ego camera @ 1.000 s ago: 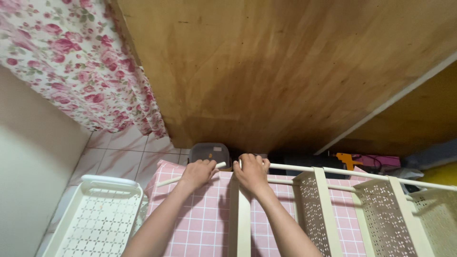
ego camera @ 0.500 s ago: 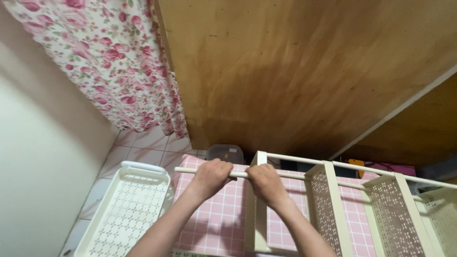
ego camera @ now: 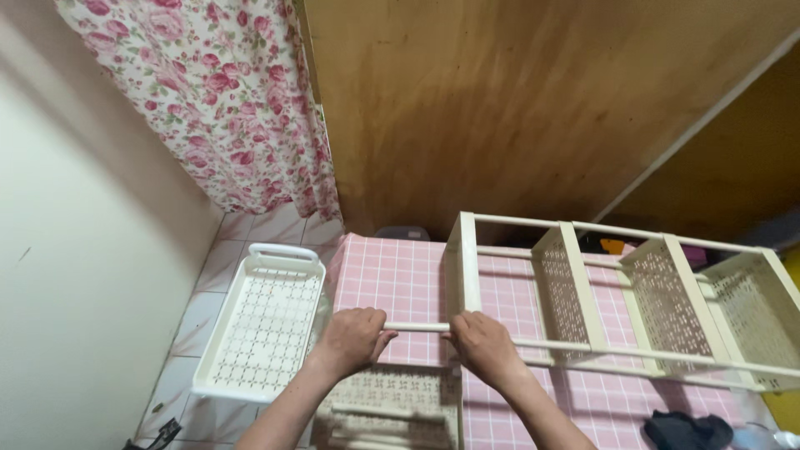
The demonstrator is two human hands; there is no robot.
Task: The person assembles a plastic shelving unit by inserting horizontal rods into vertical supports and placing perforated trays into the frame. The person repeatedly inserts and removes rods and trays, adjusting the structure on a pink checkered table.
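Cream-coloured rod (ego camera: 417, 327) gripped at both ends: left hand (ego camera: 352, 339) closed round its free tip, right hand (ego camera: 483, 344) clenched where it meets the end panel of a shelf rack (ego camera: 617, 287) lying on its side. Resting on pink checked cloth (ego camera: 400, 279), with a loose perforated tray (ego camera: 265, 321) just left on the tiled floor (ego camera: 200, 304).
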